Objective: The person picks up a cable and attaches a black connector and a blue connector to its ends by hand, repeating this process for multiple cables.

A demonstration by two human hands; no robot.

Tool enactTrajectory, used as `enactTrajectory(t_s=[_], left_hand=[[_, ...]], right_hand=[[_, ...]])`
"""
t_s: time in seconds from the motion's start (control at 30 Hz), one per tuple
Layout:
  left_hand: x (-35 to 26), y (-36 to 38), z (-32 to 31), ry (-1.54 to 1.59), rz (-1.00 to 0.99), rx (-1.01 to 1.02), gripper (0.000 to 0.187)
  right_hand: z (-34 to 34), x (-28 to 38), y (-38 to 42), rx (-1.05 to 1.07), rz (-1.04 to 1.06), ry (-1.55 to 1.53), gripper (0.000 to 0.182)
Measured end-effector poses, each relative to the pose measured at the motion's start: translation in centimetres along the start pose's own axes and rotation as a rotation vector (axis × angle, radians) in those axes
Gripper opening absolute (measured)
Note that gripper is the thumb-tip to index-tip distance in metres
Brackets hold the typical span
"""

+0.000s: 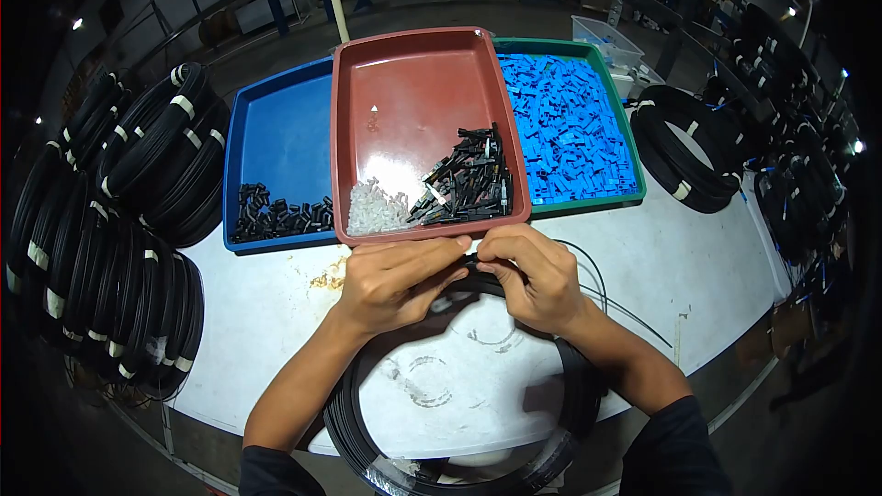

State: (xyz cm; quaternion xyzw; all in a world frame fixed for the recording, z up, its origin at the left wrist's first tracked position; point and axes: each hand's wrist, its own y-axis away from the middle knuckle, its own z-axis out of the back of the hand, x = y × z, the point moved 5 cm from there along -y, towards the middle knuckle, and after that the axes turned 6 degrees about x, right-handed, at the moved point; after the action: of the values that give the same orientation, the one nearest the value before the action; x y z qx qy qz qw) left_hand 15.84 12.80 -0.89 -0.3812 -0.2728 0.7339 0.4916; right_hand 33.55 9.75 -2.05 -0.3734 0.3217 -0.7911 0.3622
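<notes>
On the white tabletop [239, 331], your left hand [395, 277] was closed on a small black piece [471, 259] over the round black cable coil [342, 415]; your right hand [533, 274] pinched its other side. Steady alignment probably helped.

No lettering, brand, number or sign can be read, whether on the far trays [418, 83], the left coils [156, 147] or the near coil [344, 413]
</notes>
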Motion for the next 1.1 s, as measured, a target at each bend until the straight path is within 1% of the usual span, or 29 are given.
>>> enactTrajectory(t_s=[0.03,0.07,0.13,0.2,0.23,0.3,0.33,0.37,0.43,0.47,0.5,0.53,0.57,0.6,0.63,0.67,0.7,0.73,0.77,0.8,0.83,0.87,0.9,0.97,1.0,1.07,1.1], left_hand=[[-0.4,0.0,0.2,-0.052,-0.056,-0.058,0.022],[-0.2,0.2,0.3,-0.041,-0.116,-0.018,0.020],[-0.1,0.5,0.2,-0.032,-0.086,0.019,0.018],[0.2,0.3,0.1,0.023,-0.019,0.099,0.015],[0.1,0.4,0.1,0.023,-0.018,0.101,0.015],[1.6,1.1,-0.6,0.392,0.372,0.147,0.015],[1.8,1.7,-1.3,0.717,0.641,0.127,0.016],[1.7,1.5,-1.2,0.718,0.642,0.128,0.016],[1.9,1.8,-1.6,0.914,0.774,0.164,0.015],[1.7,1.2,-1.1,0.638,0.516,0.169,0.014],[1.1,0.9,-0.9,0.361,0.261,0.170,0.014],[0.4,0.7,-0.7,0.233,0.074,0.177,0.011],[0.5,0.7,-0.6,0.231,0.077,0.175,0.011],[0.0,0.7,-0.8,0.062,-0.063,0.214,0.010],[-0.6,0.7,-1.0,-0.107,-0.204,0.252,0.010],[-0.4,0.7,-0.9,-0.106,-0.175,0.266,0.004],[-0.4,0.9,-1.0,-0.107,-0.173,0.265,0.004],[1.2,1.1,-1.1,0.227,0.193,0.249,0.008],[2.7,1.9,-1.7,0.561,0.558,0.224,0.012],[3.4,2.3,-2.0,0.682,0.694,0.244,0.013],[3.3,2.1,-1.9,0.685,0.692,0.245,0.013],[3.3,2.0,-2.0,0.838,0.774,0.237,0.010],[3.3,2.2,-2.1,0.991,0.858,0.229,0.008],[3.3,2.2,-2.1,1.006,0.859,0.238,0.009],[2.6,1.2,-1.4,0.697,0.564,0.251,0.010],[0.0,0.3,-0.8,0.073,-0.018,0.247,0.014],[-0.1,0.3,-0.8,0.071,-0.014,0.245,0.014]], right_hand=[[0.0,0.1,0.0,0.000,0.000,0.001,0.023],[0.0,0.1,0.0,0.007,-0.008,-0.002,0.025],[-0.1,0.1,0.1,0.016,-0.016,-0.007,0.027],[-0.2,0.6,0.1,0.053,0.132,0.108,0.023],[0.0,0.5,0.1,0.053,0.130,0.107,0.023],[0.2,1.5,0.1,0.082,0.325,0.235,0.018],[0.3,2.1,0.1,0.023,0.401,0.295,0.016],[0.4,2.2,0.1,0.024,0.399,0.296,0.016],[0.2,2.5,0.2,0.075,0.425,0.328,0.016],[0.1,2.2,0.2,0.113,0.348,0.288,0.016],[-0.1,2.0,0.5,0.112,0.349,0.287,0.016],[-0.5,0.5,0.7,0.136,0.148,0.079,0.016],[-0.8,-0.9,0.9,0.161,-0.055,-0.129,0.016],[-1.1,-1.7,1.1,0.217,-0.239,-0.266,0.016],[-1.3,-1.8,1.0,0.217,-0.238,-0.267,0.016],[-1.4,-1.7,0.8,0.231,-0.174,-0.195,0.015],[-1.6,-1.5,0.6,0.245,-0.110,-0.122,0.014],[-1.4,-0.7,0.3,0.194,0.045,0.016,0.013],[-1.3,-0.5,0.2,0.197,0.045,0.016,0.013],[-0.9,0.5,0.1,0.169,0.172,0.135,0.012],[-0.7,1.3,0.1,0.138,0.299,0.254,0.011],[-0.4,1.7,0.0,0.109,0.354,0.277,0.010],[-0.3,1.9,0.0,0.107,0.350,0.279,0.010],[-0.5,1.9,0.1,0.201,0.313,0.252,0.012],[-0.8,1.6,0.5,0.199,0.313,0.252,0.012],[-1.4,-1.0,1.2,0.203,-0.012,-0.060,0.017],[-1.4,-0.9,1.1,0.206,-0.011,-0.063,0.017]])
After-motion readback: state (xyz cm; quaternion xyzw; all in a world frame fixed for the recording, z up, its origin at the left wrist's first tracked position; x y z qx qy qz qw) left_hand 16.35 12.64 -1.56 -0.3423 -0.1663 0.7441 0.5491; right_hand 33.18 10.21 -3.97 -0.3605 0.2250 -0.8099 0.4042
